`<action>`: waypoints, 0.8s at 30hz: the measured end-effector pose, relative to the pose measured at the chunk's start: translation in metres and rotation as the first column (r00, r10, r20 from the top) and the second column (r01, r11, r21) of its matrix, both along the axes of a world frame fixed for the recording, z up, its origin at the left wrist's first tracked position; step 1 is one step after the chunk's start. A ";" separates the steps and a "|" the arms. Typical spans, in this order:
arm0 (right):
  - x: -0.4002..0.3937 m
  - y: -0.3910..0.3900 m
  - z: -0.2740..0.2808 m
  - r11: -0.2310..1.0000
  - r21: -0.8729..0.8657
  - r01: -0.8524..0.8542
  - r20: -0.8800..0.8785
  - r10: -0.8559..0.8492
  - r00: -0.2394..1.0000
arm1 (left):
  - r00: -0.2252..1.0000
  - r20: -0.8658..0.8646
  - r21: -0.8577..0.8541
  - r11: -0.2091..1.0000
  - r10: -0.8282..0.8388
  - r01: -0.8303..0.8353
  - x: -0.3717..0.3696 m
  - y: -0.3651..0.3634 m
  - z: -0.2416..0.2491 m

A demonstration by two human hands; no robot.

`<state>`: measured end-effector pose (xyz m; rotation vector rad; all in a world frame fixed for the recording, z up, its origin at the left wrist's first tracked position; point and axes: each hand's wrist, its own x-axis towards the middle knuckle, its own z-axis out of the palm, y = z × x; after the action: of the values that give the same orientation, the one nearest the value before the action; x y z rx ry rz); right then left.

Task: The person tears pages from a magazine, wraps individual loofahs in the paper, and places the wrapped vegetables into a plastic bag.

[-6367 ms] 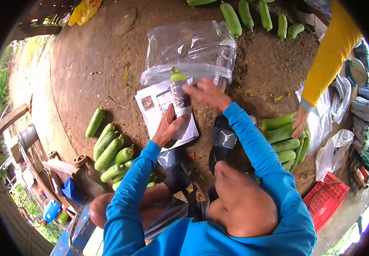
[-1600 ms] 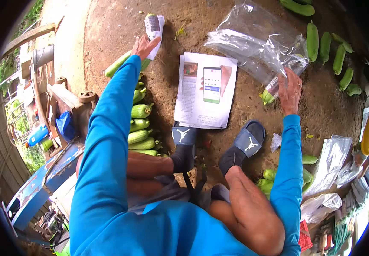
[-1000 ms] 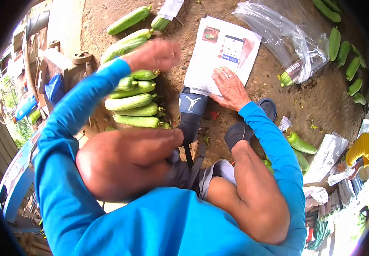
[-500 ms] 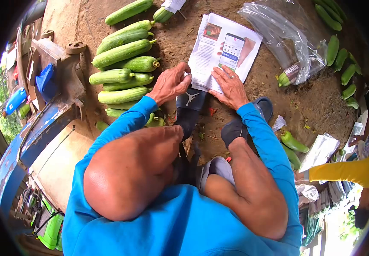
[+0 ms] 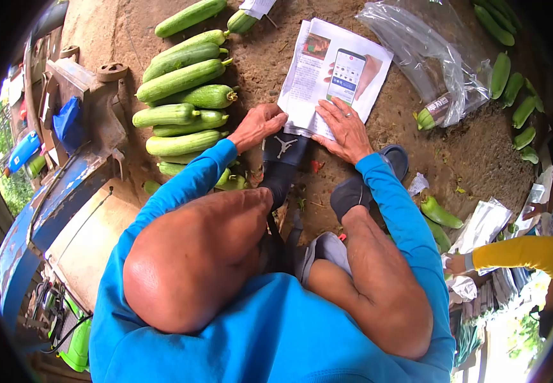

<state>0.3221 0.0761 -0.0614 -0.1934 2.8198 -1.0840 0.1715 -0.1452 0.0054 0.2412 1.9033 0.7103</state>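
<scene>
A stack of printed paper sheets (image 5: 308, 70), showing a picture of a phone in a hand, lies on the ground by my dark shoe with a white logo (image 5: 283, 147). My left hand (image 5: 258, 126) is at the sheets' lower left edge, its thumb and curled fingers pinching the paper there. My right hand (image 5: 343, 133) rests flat over the lower right of the stack, fingers stretched out. Left of the paper, long green gourds (image 5: 184, 80) lie in a row on the dirt. One gourd (image 5: 243, 22) at the top has white paper around it.
Clear plastic bags (image 5: 417, 51) lie to the right, with a wrapped gourd (image 5: 433, 113) at their end. More gourds (image 5: 513, 89) line the far right. A co-worker's yellow sleeve (image 5: 516, 253) reaches in at lower right near silvery wrapping (image 5: 481, 223). Rusty blue metalwork (image 5: 24, 223) stands at left.
My left hand has moved slightly down and left, onto the paper's lower left edge. My right hand stays put. The co-worker's arm has shifted a little to the right.
</scene>
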 end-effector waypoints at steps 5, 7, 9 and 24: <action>-0.003 0.001 0.001 1.000 -0.009 0.012 -0.018 -0.012 1.000 | 0.989 0.139 0.103 0.993 0.049 -0.063 0.003 0.012 -0.006; -0.007 0.000 0.006 0.999 -0.032 0.022 -0.008 -0.022 1.000 | 0.968 0.208 0.110 0.980 0.141 -0.166 0.005 0.020 -0.007; -0.015 -0.002 0.023 0.982 -0.128 0.139 0.066 -0.132 0.989 | 0.932 0.279 0.109 0.957 0.230 -0.269 0.005 0.026 0.002; -0.040 -0.002 0.032 0.918 -0.380 0.110 0.096 -0.080 0.992 | 0.854 0.431 0.161 0.906 0.292 -0.391 -0.011 0.009 -0.003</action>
<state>0.2821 0.0743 -0.0299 -0.0437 2.5414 -1.6243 0.1606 -0.1363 0.0023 -0.0983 1.4753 1.1475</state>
